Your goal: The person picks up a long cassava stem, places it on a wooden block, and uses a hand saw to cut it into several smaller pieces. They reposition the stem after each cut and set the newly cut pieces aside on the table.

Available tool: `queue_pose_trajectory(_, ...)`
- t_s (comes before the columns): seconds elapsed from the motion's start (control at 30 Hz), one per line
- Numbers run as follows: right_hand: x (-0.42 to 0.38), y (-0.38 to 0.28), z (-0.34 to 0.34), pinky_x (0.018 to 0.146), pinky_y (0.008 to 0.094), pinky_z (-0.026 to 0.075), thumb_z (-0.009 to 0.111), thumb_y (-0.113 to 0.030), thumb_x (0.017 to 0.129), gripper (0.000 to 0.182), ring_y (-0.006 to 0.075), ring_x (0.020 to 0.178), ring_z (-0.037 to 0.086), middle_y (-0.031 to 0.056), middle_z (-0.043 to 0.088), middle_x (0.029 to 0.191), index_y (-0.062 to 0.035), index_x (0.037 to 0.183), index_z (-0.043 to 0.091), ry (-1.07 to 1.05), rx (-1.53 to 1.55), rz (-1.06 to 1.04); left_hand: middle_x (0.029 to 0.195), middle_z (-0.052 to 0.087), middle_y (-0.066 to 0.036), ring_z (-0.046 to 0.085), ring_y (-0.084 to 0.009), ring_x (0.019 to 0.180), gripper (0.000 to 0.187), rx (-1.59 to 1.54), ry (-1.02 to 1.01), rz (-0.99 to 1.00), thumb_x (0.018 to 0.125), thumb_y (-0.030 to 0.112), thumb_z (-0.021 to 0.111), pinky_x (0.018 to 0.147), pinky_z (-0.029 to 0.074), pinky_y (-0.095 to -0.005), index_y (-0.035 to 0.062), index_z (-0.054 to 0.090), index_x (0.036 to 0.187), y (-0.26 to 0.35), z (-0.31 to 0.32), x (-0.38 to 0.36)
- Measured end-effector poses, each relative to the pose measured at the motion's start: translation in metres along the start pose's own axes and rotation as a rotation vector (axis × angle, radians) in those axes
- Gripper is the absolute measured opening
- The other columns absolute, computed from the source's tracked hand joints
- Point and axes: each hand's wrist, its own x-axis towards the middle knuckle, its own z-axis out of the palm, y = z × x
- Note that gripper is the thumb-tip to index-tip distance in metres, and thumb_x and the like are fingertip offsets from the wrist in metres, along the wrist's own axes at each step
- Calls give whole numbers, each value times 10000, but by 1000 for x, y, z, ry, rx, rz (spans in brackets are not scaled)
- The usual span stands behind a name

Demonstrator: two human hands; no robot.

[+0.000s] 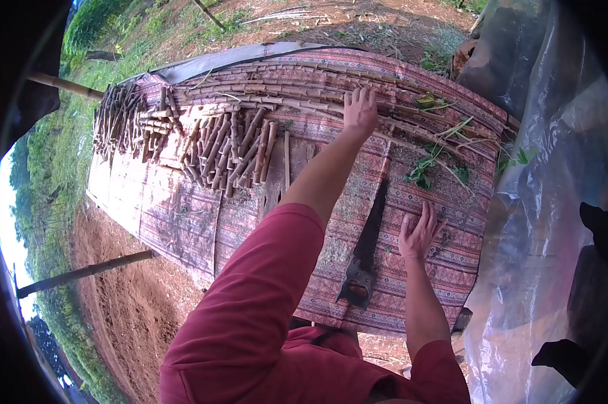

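Long, knobbly woody stems (297, 91), which look like cassava, lie across the far side of the cloth-covered table (317, 262). My left hand (362, 111) reaches out over them, its fingers curled around one stem; the fingertips are partly hidden. Nearer my body, my right hand (419, 232) rests open on the patterned cloth with fingers apart, holding nothing. Between my arms a handsaw (368, 242) lies flat, its handle towards me and dark blade pointing away. Green leaves (421, 172) cling to thin stem ends beyond my right hand.
Short cut stem pieces (233, 148) are heaped left of centre, with another pile (119, 114) at the far left corner. A wooden board (277, 178) lies beside the near heap. Clear plastic sheeting (526, 222) hangs along the right. A pole (85, 273) juts out at left.
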Motion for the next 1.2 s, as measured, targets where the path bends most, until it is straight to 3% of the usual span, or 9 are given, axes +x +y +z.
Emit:
queue_pose_trajectory(0.07, -1, 1, 0, 1247, 640, 40, 514, -457, 987, 687, 324, 1482, 315, 146, 375, 1544, -100, 1546, 332, 1, 6, -6, 1391, 537, -152, 455, -323, 1377, 385, -93, -456, -240, 925, 195, 611, 1120, 394, -501, 63, 589, 1286, -20, -36, 11)
queue_pose_trajectory(0.17, 0, -4, -2, 1237, 654, 67, 487, -459, 1004, 644, 342, 1457, 355, 150, 412, 1521, -104, 1527, 364, 41, 10, -15, 1400, 532, -156, 451, -330, 1380, 416, -192, -583, -257, 893, 283, 683, 1101, 437, -486, 75, 613, 1247, -31, -42, 21)
queue_pose_trajectory(0.37, 0, -6, -6, 1233, 658, 77, 477, -460, 1009, 632, 348, 1452, 364, 148, 421, 1518, -101, 1520, 373, 44, 15, -19, 1394, 548, -144, 527, -328, 1315, 366, -107, -633, -193, 903, 246, 637, 1055, 501, -437, 111, 675, 1241, -37, -48, 40)
queue_pose_trajectory(0.47, 1, -7, -8, 1233, 659, 81, 472, -461, 1012, 630, 347, 1453, 363, 148, 423, 1515, -101, 1518, 374, 33, 10, -18, 1391, 561, -142, 556, -294, 1293, 388, -50, -956, -227, 936, 205, 606, 1021, 500, -448, 170, 644, 1321, -35, -55, 68)
queue_pose_trajectory(0.67, 1, -3, -4, 1241, 653, 50, 491, -481, 995, 670, 334, 1463, 340, 157, 397, 1519, -99, 1529, 357, 14, 25, -14, 1238, 658, -121, 651, -251, 1158, 303, 131, -504, 176, 1047, 244, 469, 937, 485, -474, 252, 611, 1314, -39, -50, 58)
queue_pose_trajectory(0.77, 1, -3, -4, 1240, 655, 59, 497, -477, 993, 668, 333, 1464, 340, 155, 395, 1523, -100, 1528, 359, 19, 22, -19, 1187, 666, -135, 676, -307, 1096, 370, -78, -294, 261, 1042, 438, 492, 957, 489, -504, 209, 598, 1312, -44, -51, 71)
queue_pose_trajectory(0.87, 0, -5, -8, 1236, 655, 71, 484, -454, 1009, 637, 338, 1461, 352, 144, 400, 1533, -104, 1526, 358, 37, 23, -27, 1173, 671, -140, 676, -334, 1078, 406, -127, -395, 254, 1042, 492, 480, 913, 518, -510, 181, 607, 1270, -24, -89, 85)
queue_pose_trajectory(0.9, -1, -5, -8, 1237, 654, 70, 485, -454, 1009, 639, 338, 1462, 349, 144, 396, 1537, -105, 1528, 356, 38, 21, -25, 1059, 704, -137, 695, -351, 1006, 423, -138, -390, 299, 1034, 516, 481, 867, 550, -500, 156, 614, 1213, -20, -89, 86)
queue_pose_trajectory(1.2, -3, -4, -6, 1238, 646, 67, 491, -471, 1009, 646, 327, 1471, 341, 135, 384, 1550, -112, 1529, 354, 67, 31, -30, 856, 711, -108, 718, -298, 717, 432, -188, -541, 562, 1058, 534, 408, 609, 574, -456, 154, 572, 1180, 50, -164, 57)
